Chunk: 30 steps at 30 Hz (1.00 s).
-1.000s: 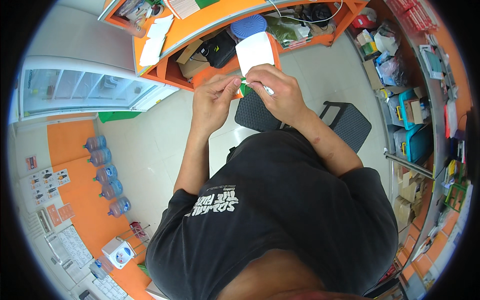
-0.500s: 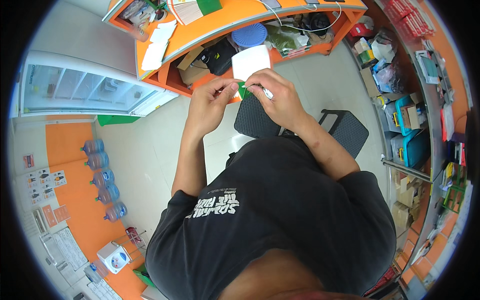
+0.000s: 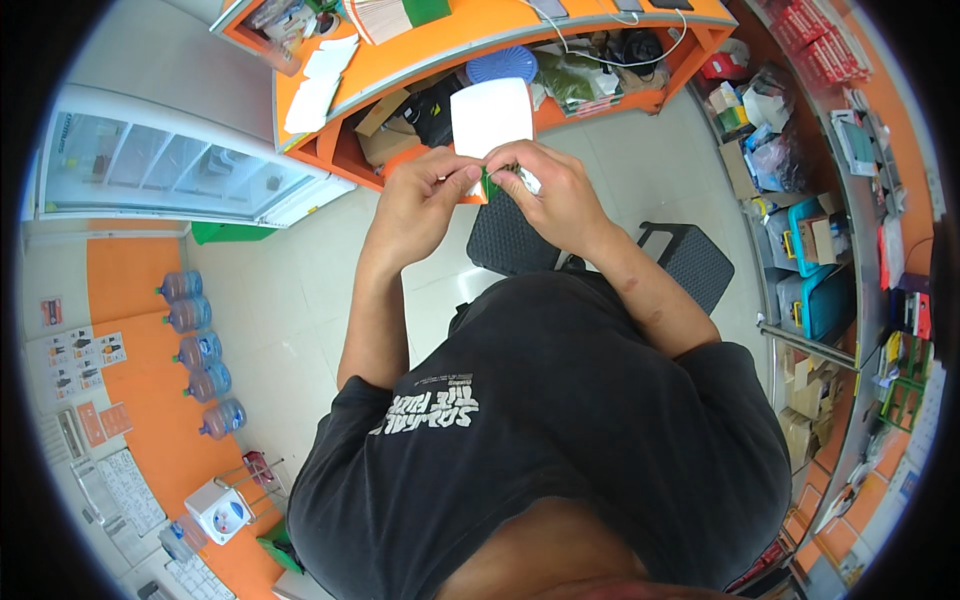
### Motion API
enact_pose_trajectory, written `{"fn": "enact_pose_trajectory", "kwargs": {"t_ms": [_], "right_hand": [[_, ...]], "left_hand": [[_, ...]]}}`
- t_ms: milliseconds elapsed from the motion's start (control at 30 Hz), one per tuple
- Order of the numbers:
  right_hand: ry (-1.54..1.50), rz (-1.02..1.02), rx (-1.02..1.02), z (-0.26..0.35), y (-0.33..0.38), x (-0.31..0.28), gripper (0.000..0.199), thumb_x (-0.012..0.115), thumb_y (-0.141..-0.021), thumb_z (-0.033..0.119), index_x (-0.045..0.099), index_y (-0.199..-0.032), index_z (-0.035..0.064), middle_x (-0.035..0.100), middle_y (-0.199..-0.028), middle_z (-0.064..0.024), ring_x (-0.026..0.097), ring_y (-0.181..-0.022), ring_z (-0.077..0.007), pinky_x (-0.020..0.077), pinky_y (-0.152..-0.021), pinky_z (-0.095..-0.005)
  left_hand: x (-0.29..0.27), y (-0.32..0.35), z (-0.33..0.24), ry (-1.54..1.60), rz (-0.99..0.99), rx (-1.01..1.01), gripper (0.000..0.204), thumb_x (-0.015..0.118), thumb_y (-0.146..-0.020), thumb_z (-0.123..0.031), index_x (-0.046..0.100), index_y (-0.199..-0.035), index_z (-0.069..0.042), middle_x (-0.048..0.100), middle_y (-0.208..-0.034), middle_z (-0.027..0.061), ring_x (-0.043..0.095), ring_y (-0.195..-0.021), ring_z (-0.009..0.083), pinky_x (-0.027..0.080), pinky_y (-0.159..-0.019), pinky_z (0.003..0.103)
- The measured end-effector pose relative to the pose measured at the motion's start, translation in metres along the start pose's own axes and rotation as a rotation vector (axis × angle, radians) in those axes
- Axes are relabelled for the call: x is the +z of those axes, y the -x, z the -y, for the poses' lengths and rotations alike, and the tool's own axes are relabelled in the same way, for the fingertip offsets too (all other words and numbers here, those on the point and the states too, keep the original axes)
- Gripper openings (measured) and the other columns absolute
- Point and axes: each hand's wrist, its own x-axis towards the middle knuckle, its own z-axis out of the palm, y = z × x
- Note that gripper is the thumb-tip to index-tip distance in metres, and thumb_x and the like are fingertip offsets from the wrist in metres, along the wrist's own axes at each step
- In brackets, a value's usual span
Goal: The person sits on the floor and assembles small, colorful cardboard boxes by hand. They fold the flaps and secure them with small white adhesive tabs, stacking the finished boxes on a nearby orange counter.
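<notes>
Pale floor tiles (image 3: 300,290) are spread below the grip, and an orange desk (image 3: 400,62) is set beyond it. By the left hand (image 3: 420,205) and right hand (image 3: 552,192), a white, green and orange paper piece (image 3: 492,112) is pinched at its near end, each thumb pressed toward its forefinger with hardly any gap. Its white part is extended beyond the grip; below, a black stool (image 3: 510,240) is partly covered.
</notes>
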Motion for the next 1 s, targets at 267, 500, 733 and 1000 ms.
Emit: {"fn": "enact_pose_trajectory", "kwargs": {"t_ms": [267,500,733,1000], "right_hand": [[-0.256,0.454,0.416,-0.011,-0.002,-0.003,0.024,0.079,-0.088,0.022,0.072,-0.101,0.0035,0.071,-0.091,-0.0067,0.064,-0.092,-0.0173,0.049,-0.087,-0.0333],[-0.51,0.061,0.797,-0.023,0.002,0.002,0.02,0.077,-0.091,0.021,0.073,-0.1,0.0041,0.07,-0.09,-0.0043,0.063,-0.082,-0.0106,0.0499,-0.071,-0.029],[-0.34,0.246,0.51,-0.034,0.008,0.029,0.028,0.069,-0.096,0.022,0.071,-0.115,0.0023,0.072,-0.1,-0.0113,0.066,-0.092,-0.0206,0.0517,-0.081,-0.0354],[-0.057,-0.102,0.283,-0.048,-0.014,-0.008,0.041,0.059,-0.103,0.034,0.065,-0.119,-0.0035,0.072,-0.095,-0.0141,0.071,-0.084,-0.024,0.055,-0.08,-0.0366]], "left_hand": [[-0.025,-0.003,-0.008,-0.392,0.251,0.382,0.01,0.07,-0.091,-0.01,0.075,-0.097,-0.003,0.069,-0.087,0.0082,0.056,-0.089,0.0251,0.047,-0.083,0.036],[0.049,0.015,0.07,-0.095,-0.626,0.225,0.03,0.065,-0.1,-0.014,0.059,-0.124,0.001,0.064,-0.112,0.0142,0.06,-0.104,0.0219,0.046,-0.094,0.038],[0.094,-0.004,0.105,0.299,-0.523,0.092,0.038,0.04,-0.112,-0.033,0.056,-0.117,0.002,0.062,-0.109,0.0113,0.058,-0.101,0.0174,0.046,-0.09,0.032],[0.053,-0.029,0.084,0.532,-0.432,0.088,0.04,0.047,-0.11,-0.034,0.064,-0.111,0.002,0.069,-0.097,0.0062,0.062,-0.085,0.0093,0.05,-0.078,0.026]]}}
